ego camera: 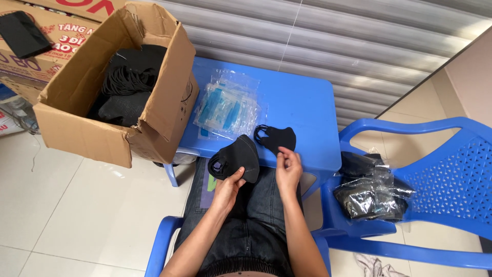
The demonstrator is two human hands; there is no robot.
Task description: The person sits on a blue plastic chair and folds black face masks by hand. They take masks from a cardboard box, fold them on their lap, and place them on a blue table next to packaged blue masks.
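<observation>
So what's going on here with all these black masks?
A seated person is handling black face masks over a small blue table. The left hand holds a stack of masks; the right hand pinches the edge of a single mask lying on the table. Clear sleeves lie further back on it. A cardboard box to the left holds more masks, and bagged packs sit on a blue chair to the right.

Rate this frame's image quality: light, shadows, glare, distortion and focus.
Head view: even, soft daylight with only faint shadows under the blue table and box; mild glare on the clear bags and floor tiles; wide-angle bending curves the wall slats and chair; focus is sharp on the left hand, right hand and black masks, whose detail sinks into the dark.
</observation>
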